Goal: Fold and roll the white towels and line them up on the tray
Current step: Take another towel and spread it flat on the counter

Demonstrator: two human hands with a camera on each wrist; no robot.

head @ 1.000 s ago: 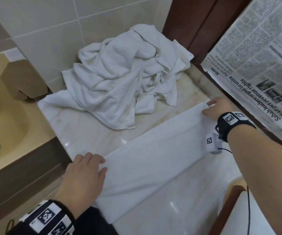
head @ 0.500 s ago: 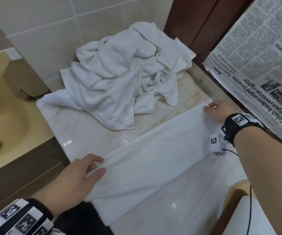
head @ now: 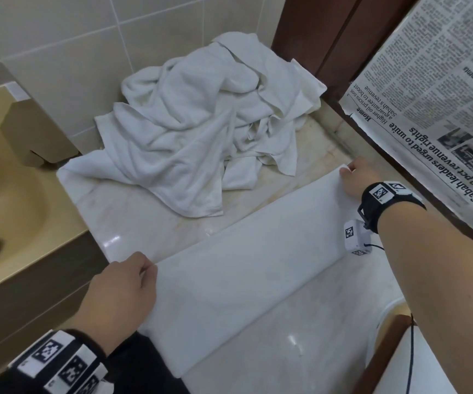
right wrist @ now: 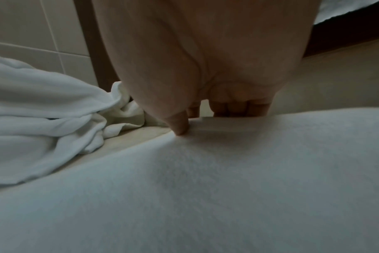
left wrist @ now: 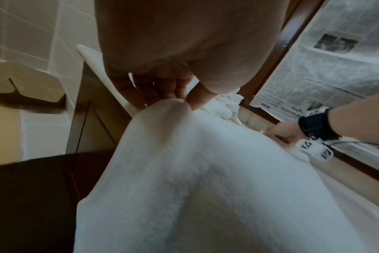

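Observation:
A white towel [head: 246, 268], folded into a long strip, lies stretched across the marble counter [head: 132, 220]. My left hand [head: 124, 285] pinches its near left corner between thumb and fingers and lifts it a little; the left wrist view shows that pinch on the towel [left wrist: 206, 171]. My right hand [head: 357, 177] pinches the far right corner, thumb on top, and the right wrist view shows the towel [right wrist: 206, 179] under it. A heap of crumpled white towels [head: 206, 126] sits at the back against the tiled wall. A tray corner [head: 383, 354] shows at the lower right.
A beige sink [head: 4, 194] lies to the left with a tan dispenser [head: 33, 137] on the wall. A dark wooden frame [head: 323, 38] and newspaper sheets [head: 434, 103] close off the right side. The counter's front edge runs beside my left wrist.
My left hand went from lying flat on the towel's end to pinching its corner and raising it. The right hand closed on the far corner and stayed in place.

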